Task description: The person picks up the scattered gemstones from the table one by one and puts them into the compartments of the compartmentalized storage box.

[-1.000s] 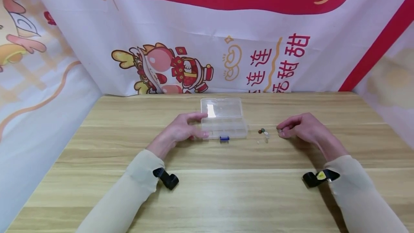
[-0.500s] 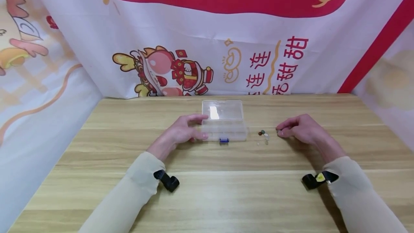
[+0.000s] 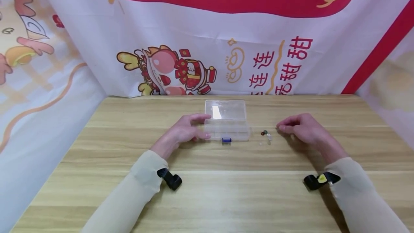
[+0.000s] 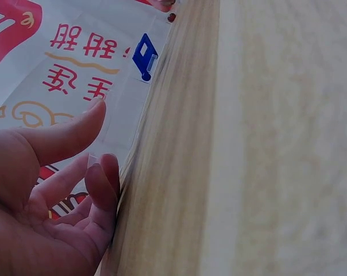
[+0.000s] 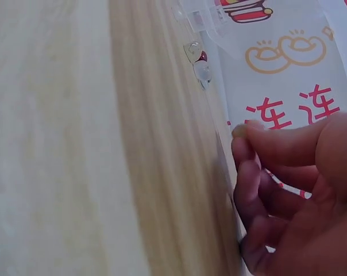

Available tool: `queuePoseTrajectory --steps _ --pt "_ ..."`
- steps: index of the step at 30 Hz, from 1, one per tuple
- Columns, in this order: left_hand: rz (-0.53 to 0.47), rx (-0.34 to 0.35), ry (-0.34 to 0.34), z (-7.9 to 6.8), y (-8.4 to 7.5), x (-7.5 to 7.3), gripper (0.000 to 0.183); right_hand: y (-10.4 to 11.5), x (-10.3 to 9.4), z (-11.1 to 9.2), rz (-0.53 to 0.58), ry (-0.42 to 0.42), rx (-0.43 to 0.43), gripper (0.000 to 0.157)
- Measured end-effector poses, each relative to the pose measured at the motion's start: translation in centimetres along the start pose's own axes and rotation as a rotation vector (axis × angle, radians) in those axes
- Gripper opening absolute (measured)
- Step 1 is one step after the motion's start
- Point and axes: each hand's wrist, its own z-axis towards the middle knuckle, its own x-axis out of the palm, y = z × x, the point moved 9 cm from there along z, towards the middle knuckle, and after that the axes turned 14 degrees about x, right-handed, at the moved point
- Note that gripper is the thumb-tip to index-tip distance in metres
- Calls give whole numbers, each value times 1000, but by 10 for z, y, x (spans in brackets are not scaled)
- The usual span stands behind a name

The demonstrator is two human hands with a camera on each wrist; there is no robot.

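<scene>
Wood-grain table (image 3: 233,200): left hand (image 3: 185,129) loosely spread, touching clear box (image 3: 228,127); right hand (image 3: 301,127) pinches small bead (image 5: 239,131).

A wooden table (image 3: 226,200) with pale, streaky grain bore a clear plastic box (image 3: 226,128), its lid (image 3: 230,109) folded back, a blue latch (image 3: 226,140) at its near edge. Just to its right lay small beads (image 3: 268,136): dark red, green, white and clear.

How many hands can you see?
2. The left hand is at the left end of the open clear plastic box. The right hand is just right of the tiny bead-like pieces. No other hands show.
</scene>
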Motion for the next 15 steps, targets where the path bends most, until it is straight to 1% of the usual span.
queuePoseTrajectory --steps 5,11,15 --pt "2 0 -1 0 -2 1 69 8 -1 -3 29 -5 -39 35" --pt "15 -19 -4 -1 -2 1 68 26 -1 -11 58 -16 -135 34" --pt "17 -15 -2 0 -1 1 68 32 -1 -16 87 -25 -176 33"
